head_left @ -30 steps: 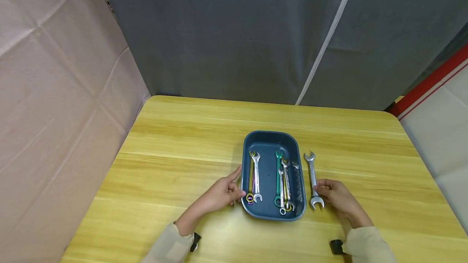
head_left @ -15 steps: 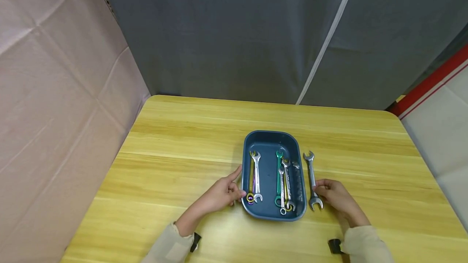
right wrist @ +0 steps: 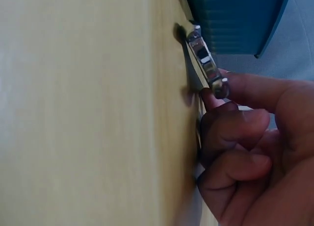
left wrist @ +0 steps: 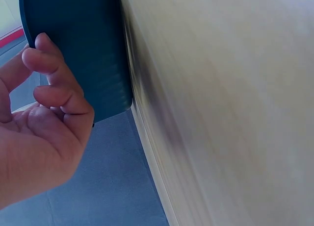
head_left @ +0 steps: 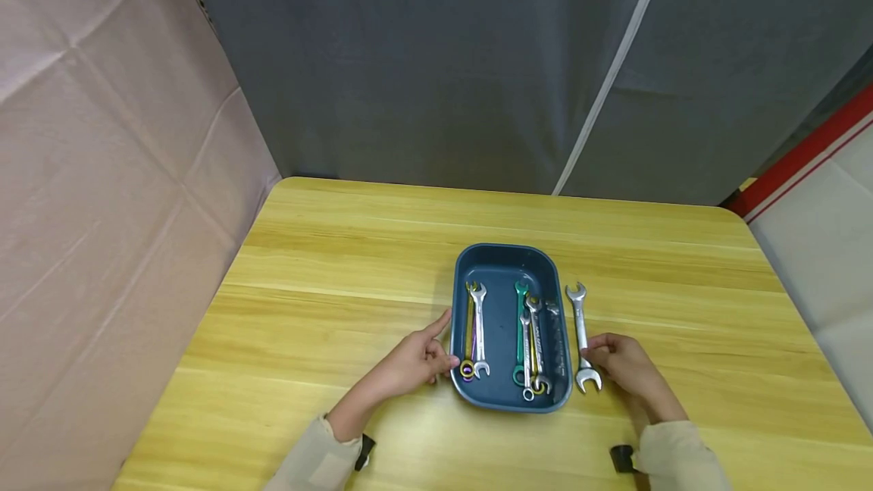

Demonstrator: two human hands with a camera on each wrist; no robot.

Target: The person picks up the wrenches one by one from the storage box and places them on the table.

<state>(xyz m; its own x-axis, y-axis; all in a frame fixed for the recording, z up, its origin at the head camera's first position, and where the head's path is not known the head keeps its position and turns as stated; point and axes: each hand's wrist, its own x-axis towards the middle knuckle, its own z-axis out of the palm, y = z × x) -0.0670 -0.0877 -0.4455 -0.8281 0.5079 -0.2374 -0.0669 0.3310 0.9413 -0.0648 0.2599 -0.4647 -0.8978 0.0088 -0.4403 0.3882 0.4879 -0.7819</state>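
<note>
In the head view, my left hand [head_left: 416, 358] holds the left rim of a dark blue tray [head_left: 496, 402]; in the left wrist view its fingers [left wrist: 68, 98] are bent against the outer wall. My right hand [head_left: 629, 366] pinches a large silver double open-end wrench [head_left: 580, 328] by its shaft, just right of the tray. The right wrist view shows the near end of that wrench [right wrist: 206, 59] tilted and slightly off the tabletop. Inside the tray, a silver wrench [head_left: 479, 328] overlaps gold and purple ones at left. A green wrench [head_left: 520, 332] and several others lie at right.
The wooden table [head_left: 327, 271] extends around the tray. A dark grey curtain [head_left: 423, 67] hangs behind its far edge, a pale pink cloth [head_left: 123, 173] along the left. A white panel with a red border [head_left: 811, 154] stands at the right.
My right hand and the large wrench have shifted very slightly left, nearer the tray. The left hand and the tray look almost unchanged.
</note>
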